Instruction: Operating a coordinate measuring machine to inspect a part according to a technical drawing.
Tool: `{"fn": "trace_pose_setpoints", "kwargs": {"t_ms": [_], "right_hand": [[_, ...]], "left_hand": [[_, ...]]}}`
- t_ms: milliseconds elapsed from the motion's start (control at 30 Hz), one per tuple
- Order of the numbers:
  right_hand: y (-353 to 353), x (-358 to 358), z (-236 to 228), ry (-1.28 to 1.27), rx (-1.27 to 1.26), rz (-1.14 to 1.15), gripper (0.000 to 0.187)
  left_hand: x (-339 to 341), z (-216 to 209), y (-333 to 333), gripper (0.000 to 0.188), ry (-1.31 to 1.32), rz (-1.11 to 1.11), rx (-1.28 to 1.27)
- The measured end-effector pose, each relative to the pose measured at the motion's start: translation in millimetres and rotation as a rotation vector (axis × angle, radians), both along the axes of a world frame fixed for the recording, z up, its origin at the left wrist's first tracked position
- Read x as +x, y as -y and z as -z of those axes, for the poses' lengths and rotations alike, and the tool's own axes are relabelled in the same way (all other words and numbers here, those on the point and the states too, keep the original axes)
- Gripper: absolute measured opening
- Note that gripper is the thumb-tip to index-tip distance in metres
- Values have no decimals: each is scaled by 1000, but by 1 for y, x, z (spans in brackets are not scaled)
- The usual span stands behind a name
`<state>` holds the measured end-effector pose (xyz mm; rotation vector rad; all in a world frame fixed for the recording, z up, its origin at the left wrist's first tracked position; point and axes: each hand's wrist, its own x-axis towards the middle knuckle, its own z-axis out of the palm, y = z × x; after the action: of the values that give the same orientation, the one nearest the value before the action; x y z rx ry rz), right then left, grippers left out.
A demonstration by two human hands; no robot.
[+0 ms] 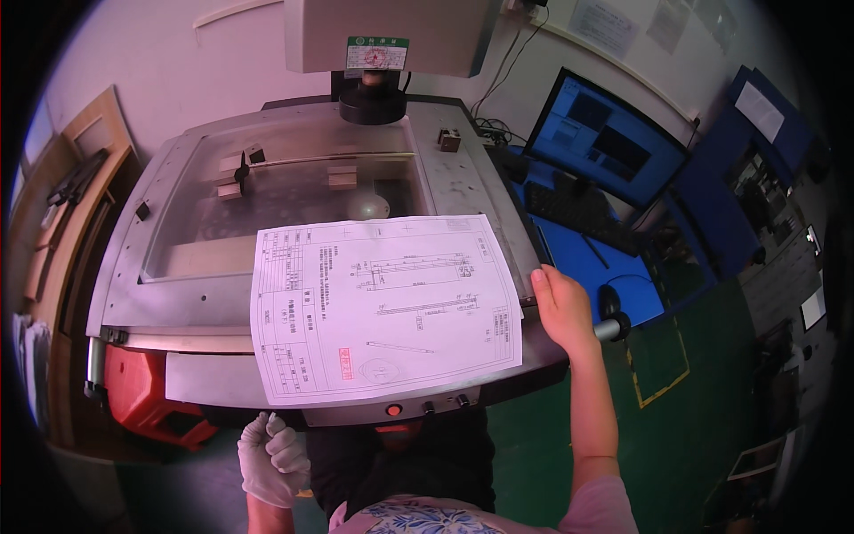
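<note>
A printed technical drawing sheet (400, 320) lies across the front of a measuring machine's grey stage frame (200, 298) and overlaps its glass plate (294, 209). My left hand (274, 461), in a white glove, is closed just below the sheet's near left corner, by the machine's front edge. What its fingers hold, if anything, is hidden. Bare, my right hand (564, 311) rests at the frame's right edge, beside the sheet, with thumb and forefinger stretched out. Its other fingers are mostly out of sight. On the glass sit small blocks (342, 177) and a thin rod (356, 158).
The machine's dark lens head (372, 102) hangs over the glass. To the right are a monitor (605, 138), a keyboard (578, 216) and a mouse (608, 300) on a blue surface. A red stool (138, 383) stands at lower left, near wooden shelving (98, 196).
</note>
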<state>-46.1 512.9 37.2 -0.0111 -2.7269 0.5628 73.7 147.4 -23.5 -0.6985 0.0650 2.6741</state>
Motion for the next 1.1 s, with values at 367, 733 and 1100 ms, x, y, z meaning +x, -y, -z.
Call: {"fn": "trace_pose_setpoints", "kwargs": {"t_ms": [367,733,1100], "right_hand": [[-6,0,0,-21,-64,-67,38],[-11,0,-1,11,95,-62,33],[-226,68,42,-67,-662,255,20]], "left_hand": [[5,17,-31,19,-301,-16,-248],[7,28,-66,33,-454,-151,-624],[8,-4,-3,23,-67,-900,-1732]]}}
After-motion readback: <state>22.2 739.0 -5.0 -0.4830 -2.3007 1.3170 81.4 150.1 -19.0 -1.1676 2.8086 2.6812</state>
